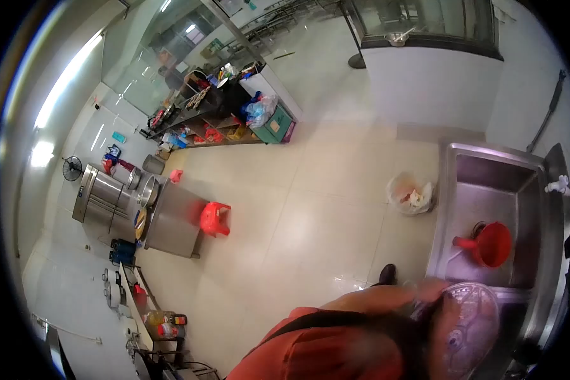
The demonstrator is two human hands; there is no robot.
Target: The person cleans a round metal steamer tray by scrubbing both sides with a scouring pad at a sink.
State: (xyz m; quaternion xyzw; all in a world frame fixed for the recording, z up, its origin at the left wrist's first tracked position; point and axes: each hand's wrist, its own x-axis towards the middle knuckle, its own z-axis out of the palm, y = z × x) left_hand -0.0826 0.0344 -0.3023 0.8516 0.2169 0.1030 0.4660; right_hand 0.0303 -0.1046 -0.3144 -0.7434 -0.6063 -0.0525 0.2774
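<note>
A clear, patterned plastic basket or lid (472, 326) is tilted over the near part of the metal sink. My left hand (432, 289) is at its upper edge, with the fingers smeared by motion. Against its near side is my right hand (444, 332), also blurred, so its grip cannot be made out. A dark shape between the hands is too unclear to name. In the sink basin (487, 180) lies a red dipper (493, 244), its handle pointing left, beside the drain.
A clear bag-lined bin (411, 194) stands on the floor left of the sink. A white tap (558, 185) is on the right wall. Farther off are a red stool (216, 219), a steel counter (174, 218) and a cluttered shelf unit (228, 104).
</note>
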